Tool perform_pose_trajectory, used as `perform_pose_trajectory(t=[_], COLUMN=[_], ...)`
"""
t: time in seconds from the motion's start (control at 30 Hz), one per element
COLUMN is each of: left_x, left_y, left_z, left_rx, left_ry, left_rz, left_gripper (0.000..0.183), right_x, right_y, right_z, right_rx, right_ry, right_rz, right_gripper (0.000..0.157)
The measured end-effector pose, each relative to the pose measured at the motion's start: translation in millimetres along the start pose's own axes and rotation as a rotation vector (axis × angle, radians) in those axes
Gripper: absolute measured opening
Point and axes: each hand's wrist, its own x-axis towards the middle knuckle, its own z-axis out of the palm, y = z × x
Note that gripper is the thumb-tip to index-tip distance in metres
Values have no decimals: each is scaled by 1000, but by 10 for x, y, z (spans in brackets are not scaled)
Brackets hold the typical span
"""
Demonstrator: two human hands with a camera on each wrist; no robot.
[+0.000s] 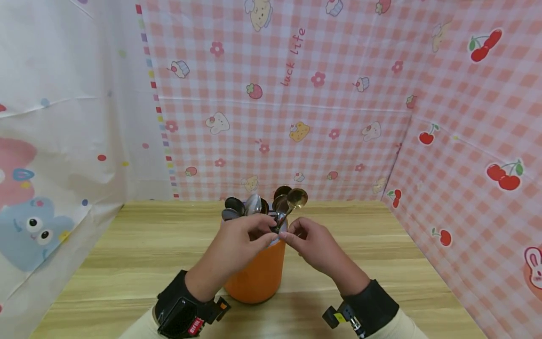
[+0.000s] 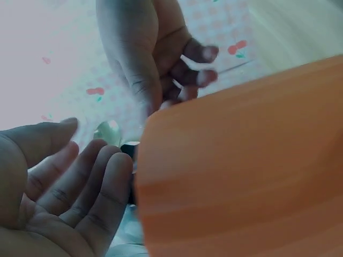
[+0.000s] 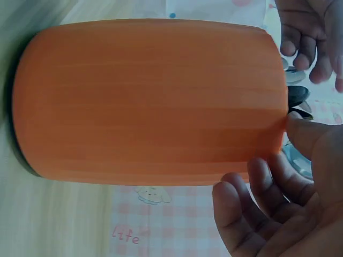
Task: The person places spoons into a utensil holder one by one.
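Note:
An orange cylindrical container (image 1: 256,275) stands upright on the table, with several spoons bowl-up in its mouth. Among them are a silver spoon (image 1: 253,204), a dark spoon (image 1: 234,204) and a gold spoon (image 1: 298,198) leaning right. My left hand (image 1: 241,235) is over the near rim, its fingers beside the spoon handles. In the left wrist view its thumb stands apart from the loosely bent fingers (image 2: 102,198). My right hand (image 1: 315,242) is at the rim's right side, thumb tip touching there and fingers (image 3: 257,187) loosely bent. Neither hand visibly grips a spoon.
The container stands on a light wood-grain table (image 1: 169,245). Behind it hangs a pink checked cloth (image 1: 271,113), with another checked cloth (image 1: 474,141) at the right and a white printed sheet (image 1: 63,117) at the left. Both wrists wear black camera bands.

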Motion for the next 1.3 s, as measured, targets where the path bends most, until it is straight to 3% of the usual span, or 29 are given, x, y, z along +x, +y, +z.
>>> perform_pose_trajectory(t=[0.2, 0.27, 0.37, 0.47, 0.57, 0.63, 0.7, 0.83, 0.93, 1.07, 1.3], left_x=[-215, -288, -363, -385, -376, -366, -362, -365, -374, -386, -318], left_y=[-204, -300, -487, -728, -973, -1111, -1240, -1454, -1559, -1609, -1592], left_z=[-7, -49, -137, -206, -237, -233, -208, -114, -54, -27, 89], left_rx=[-12, 1, 69, 200, 281, 248, 151, -172, -339, -364, -283], left_ry=[12, -4, -105, -204, -243, -230, -220, -237, -260, -241, -263], left_rz=[98, 82, -65, -246, -362, -393, -388, -330, -304, -284, -249], left_gripper=[7, 9, 17, 29, 61, 92, 113, 119, 118, 116, 107], right_x=[-30, -42, -58, -69, -62, -54, -45, -38, -24, -3, -5], right_y=[113, 165, 236, 296, 350, 379, 412, 475, 520, 551, 649], right_z=[69, 98, 154, 216, 278, 313, 348, 419, 476, 518, 452], right_rx=[48, 73, 110, 135, 128, 118, 111, 121, 112, 86, 60], right_ry=[34, 27, -10, -73, -131, -167, -198, -250, -274, -279, -252], right_rz=[27, 38, 44, 54, 56, 47, 41, 31, 15, 1, 13], right_gripper=[38, 46, 58, 70, 81, 88, 93, 102, 105, 103, 105])
